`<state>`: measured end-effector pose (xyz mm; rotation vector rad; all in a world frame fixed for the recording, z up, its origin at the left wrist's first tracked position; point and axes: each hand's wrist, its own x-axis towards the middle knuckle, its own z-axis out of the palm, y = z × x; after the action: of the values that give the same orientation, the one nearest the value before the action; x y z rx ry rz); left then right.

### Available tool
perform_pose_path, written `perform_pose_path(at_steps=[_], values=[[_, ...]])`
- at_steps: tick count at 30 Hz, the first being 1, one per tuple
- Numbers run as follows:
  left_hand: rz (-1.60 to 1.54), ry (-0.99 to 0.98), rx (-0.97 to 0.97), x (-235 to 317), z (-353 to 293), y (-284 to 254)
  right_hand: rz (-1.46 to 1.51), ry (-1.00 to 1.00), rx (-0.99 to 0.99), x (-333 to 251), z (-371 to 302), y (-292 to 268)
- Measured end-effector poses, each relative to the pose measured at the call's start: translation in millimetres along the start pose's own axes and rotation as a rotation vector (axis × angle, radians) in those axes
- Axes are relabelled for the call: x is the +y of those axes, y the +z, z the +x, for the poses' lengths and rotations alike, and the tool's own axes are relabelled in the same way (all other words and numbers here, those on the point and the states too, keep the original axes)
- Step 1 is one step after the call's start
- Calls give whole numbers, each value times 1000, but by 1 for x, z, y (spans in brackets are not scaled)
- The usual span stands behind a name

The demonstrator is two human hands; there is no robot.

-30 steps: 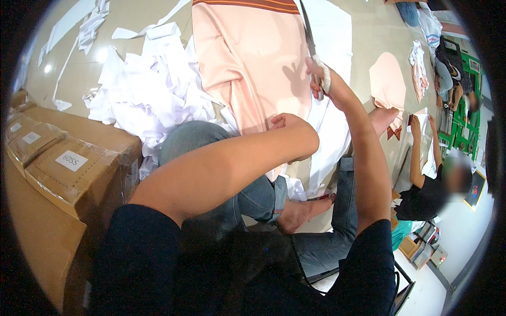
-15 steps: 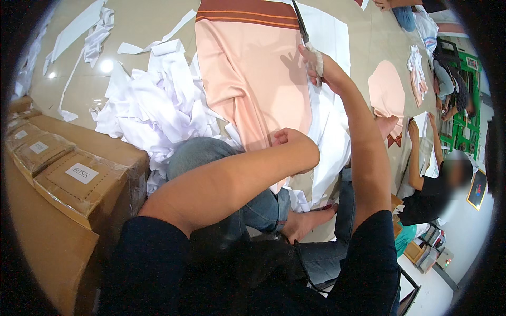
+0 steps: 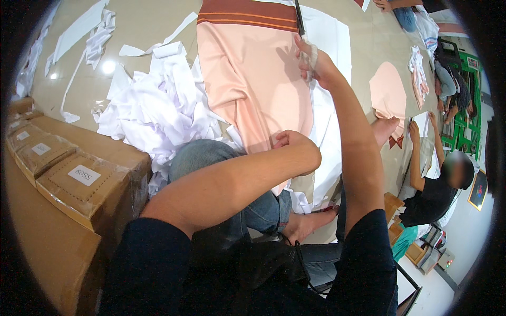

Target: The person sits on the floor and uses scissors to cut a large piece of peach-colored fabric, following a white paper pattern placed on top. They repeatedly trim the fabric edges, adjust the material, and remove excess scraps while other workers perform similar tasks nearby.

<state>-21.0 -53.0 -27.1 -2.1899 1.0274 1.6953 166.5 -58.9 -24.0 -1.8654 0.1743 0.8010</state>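
A long peach fabric piece [image 3: 263,68] with a dark red, orange-striped band [image 3: 245,15] across its far end lies on the floor in front of me, partly over white fabric [image 3: 332,47]. In my right hand [image 3: 319,66] is a pair of scissors [image 3: 300,18], the blades pointing away along the peach piece's right edge. Something white wraps the fingers or the handles. Whether the blades are apart cannot be made out. My left hand [image 3: 290,139] bends inward over the near part of the peach fabric, fingers curled. What they grip, if anything, is hidden.
To the left lies a heap of white fabric scraps [image 3: 158,100], with cardboard boxes [image 3: 79,181] nearer. Loose white strips [image 3: 79,34] lie farther off. On the right are another peach piece [image 3: 387,87] and a person in black [image 3: 432,197] holding white cloth. Green metal frames [image 3: 466,105] stand beyond.
My right hand has shifted slightly away and to the left with the scissors along the fabric edge. My left hand stays nearly in place.
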Motion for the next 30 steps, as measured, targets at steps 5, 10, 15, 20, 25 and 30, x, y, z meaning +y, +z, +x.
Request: perform_pose_path(at_steps=[5,10,15,20,25,30], values=[[-15,-6,1,-1,5,1,204,-45,20,4,11,29],[-22,12,-16,-3,-9,-1,188,-41,45,6,15,35],[-261,79,186,-36,-33,-1,154,-5,48,28,10,-23],[-836,-279,840,-85,-34,-8,486,-7,227,124,-67,-77],[-599,-716,1048,-117,-35,2,564,96,335,218,-226,-46],[-440,-579,909,-134,-34,7,461,284,258,251,-355,-1]])
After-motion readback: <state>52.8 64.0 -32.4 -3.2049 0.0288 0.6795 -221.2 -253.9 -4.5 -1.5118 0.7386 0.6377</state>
